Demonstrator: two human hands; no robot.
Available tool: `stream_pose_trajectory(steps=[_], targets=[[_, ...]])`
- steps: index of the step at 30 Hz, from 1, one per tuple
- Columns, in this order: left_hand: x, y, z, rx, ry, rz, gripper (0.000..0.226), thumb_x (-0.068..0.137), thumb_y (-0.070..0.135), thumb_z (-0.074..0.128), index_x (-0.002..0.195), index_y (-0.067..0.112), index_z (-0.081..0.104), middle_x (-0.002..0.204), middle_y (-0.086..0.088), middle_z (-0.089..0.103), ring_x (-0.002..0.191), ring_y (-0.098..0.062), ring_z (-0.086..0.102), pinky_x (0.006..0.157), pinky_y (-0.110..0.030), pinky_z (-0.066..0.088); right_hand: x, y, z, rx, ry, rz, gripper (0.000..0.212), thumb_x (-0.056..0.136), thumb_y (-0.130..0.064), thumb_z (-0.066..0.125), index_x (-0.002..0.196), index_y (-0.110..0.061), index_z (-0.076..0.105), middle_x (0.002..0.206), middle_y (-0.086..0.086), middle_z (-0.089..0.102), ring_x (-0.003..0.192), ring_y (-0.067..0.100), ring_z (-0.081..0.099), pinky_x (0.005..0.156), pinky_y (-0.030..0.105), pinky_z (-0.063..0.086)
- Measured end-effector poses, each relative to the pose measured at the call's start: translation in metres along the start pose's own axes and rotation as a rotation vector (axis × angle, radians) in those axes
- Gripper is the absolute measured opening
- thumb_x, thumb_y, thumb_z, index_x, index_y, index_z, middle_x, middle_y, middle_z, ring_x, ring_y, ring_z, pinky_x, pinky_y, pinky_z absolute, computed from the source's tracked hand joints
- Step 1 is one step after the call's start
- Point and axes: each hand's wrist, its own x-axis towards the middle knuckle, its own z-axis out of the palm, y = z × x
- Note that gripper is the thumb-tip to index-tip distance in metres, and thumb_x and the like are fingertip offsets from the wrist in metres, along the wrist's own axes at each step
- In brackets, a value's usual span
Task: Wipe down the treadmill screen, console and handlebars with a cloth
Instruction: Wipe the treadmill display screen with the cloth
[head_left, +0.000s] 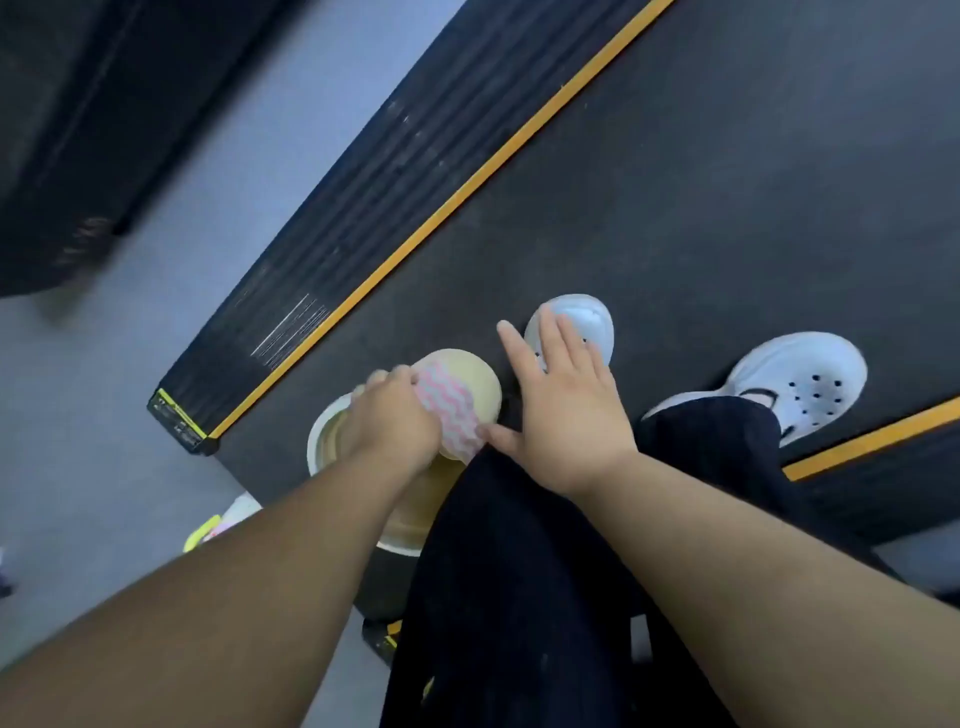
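I look straight down at the treadmill belt (675, 182), dark with a yellow-striped side rail (363, 249). My left hand (395, 415) grips a pink-and-white zigzag cloth (449, 410) over a cream-coloured bucket (332, 441) that stands at the belt's rear end. Part of the cloth lies against a beige rounded piece (467, 376) at the bucket's top. My right hand (561, 410) hovers beside the cloth with fingers spread and straight, holding nothing. The screen, console and handlebars are out of view.
My two white perforated clogs (810, 384) and dark trouser legs (519, 597) stand on the belt. Grey floor (130, 415) lies left of the treadmill, with a dark machine base (62, 130) at the upper left and a small yellow-green object (200, 535) near the bucket.
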Motion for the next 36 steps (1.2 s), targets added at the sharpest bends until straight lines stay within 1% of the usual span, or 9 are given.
stream_pose_trajectory(steps=[6, 9, 11, 14, 16, 21, 25, 31, 36], targets=[[0.013, 0.013, -0.006, 0.176, 0.015, 0.066, 0.024, 0.09, 0.022, 0.05, 0.11, 0.017, 0.061, 0.113, -0.007, 0.055, 0.108, -0.027, 0.047, 0.085, -0.039, 0.047, 0.012, 0.015, 0.006, 0.089, 0.039, 0.084, 0.091, 0.086, -0.061, 0.054, 0.153, -0.03, -0.001, 0.16, 0.011, -0.01, 0.148, 0.025, -0.009, 0.119, 0.04, 0.004], [-0.005, 0.019, -0.025, -0.049, -0.045, 0.176, 0.014, 0.091, 0.03, 0.049, 0.088, 0.017, 0.052, 0.092, -0.007, 0.061, 0.086, -0.024, 0.055, 0.064, -0.034, 0.041, 0.008, 0.012, -0.011, 0.1, -0.037, 0.075, 0.091, 0.085, -0.059, 0.056, 0.152, -0.032, 0.0, 0.161, 0.008, -0.005, 0.147, 0.026, -0.006, 0.119, 0.043, 0.011], [-0.023, 0.027, -0.043, -0.288, -0.116, 0.222, 0.018, 0.09, 0.031, 0.051, 0.081, 0.016, 0.05, 0.077, -0.002, 0.059, 0.072, -0.019, 0.054, 0.056, -0.031, 0.034, 0.001, 0.009, -0.035, 0.187, -0.207, 0.056, 0.085, 0.082, -0.054, 0.06, 0.15, -0.036, 0.012, 0.156, 0.003, 0.02, 0.145, 0.026, 0.009, 0.115, 0.046, 0.024], [-0.05, 0.042, -0.082, -0.501, -0.193, 0.294, 0.003, 0.082, 0.017, 0.055, 0.081, 0.018, 0.057, 0.072, 0.0, 0.061, 0.068, -0.017, 0.055, 0.059, -0.03, 0.041, -0.017, 0.004, -0.082, 0.584, -0.321, 0.111, 0.033, 0.083, -0.034, 0.062, 0.115, -0.03, 0.051, 0.099, -0.003, 0.062, 0.099, 0.018, 0.057, 0.083, 0.034, 0.05], [-0.071, 0.057, -0.114, -0.615, -0.229, 0.348, 0.013, 0.082, 0.016, 0.06, 0.086, 0.027, 0.064, 0.079, 0.003, 0.069, 0.076, -0.016, 0.064, 0.066, -0.033, 0.05, -0.031, 0.002, -0.121, 0.768, -0.261, 0.158, 0.012, 0.084, -0.025, 0.063, 0.09, -0.02, 0.053, 0.081, -0.002, 0.058, 0.074, 0.015, 0.054, 0.066, 0.028, 0.047], [-0.132, 0.104, -0.203, -0.828, -0.303, 0.516, 0.012, 0.088, 0.024, 0.067, 0.099, 0.022, 0.07, 0.087, 0.002, 0.075, 0.082, -0.009, 0.07, 0.069, -0.022, 0.052, -0.071, -0.007, -0.232, 0.993, -0.019, 0.245, 0.041, 0.064, -0.024, 0.065, 0.1, -0.005, 0.061, 0.097, 0.013, 0.069, 0.092, 0.026, 0.066, 0.093, 0.046, 0.05], [-0.193, 0.137, -0.275, -0.793, -0.395, 0.647, 0.011, 0.085, 0.022, 0.068, 0.084, 0.013, 0.074, 0.087, -0.008, 0.075, 0.081, -0.018, 0.069, 0.078, -0.029, 0.051, -0.124, -0.018, -0.327, 1.073, 0.176, 0.24, 0.019, 0.071, -0.009, 0.068, 0.089, -0.012, 0.062, 0.084, 0.009, 0.066, 0.079, 0.022, 0.061, 0.079, 0.039, 0.051], [-0.319, 0.18, -0.383, -0.631, -0.247, 1.055, 0.017, 0.084, 0.029, 0.067, 0.1, 0.025, 0.071, 0.095, 0.009, 0.074, 0.093, -0.008, 0.068, 0.084, -0.025, 0.052, -0.241, -0.054, -0.468, 1.224, 0.196, 0.174, 0.016, 0.072, -0.001, 0.059, 0.082, -0.013, 0.062, 0.07, 0.012, 0.044, 0.056, 0.016, 0.036, 0.054, 0.026, 0.034], [-0.429, 0.205, -0.476, -0.633, -0.276, 1.318, 0.021, 0.081, 0.02, 0.075, 0.102, 0.019, 0.071, 0.095, -0.005, 0.075, 0.089, -0.017, 0.071, 0.078, -0.031, 0.056, -0.344, -0.085, -0.576, 1.185, 0.437, 0.095, 0.015, 0.086, 0.004, 0.052, 0.084, -0.008, 0.061, 0.062, 0.005, 0.063, 0.05, 0.013, 0.057, 0.049, 0.02, 0.046]])
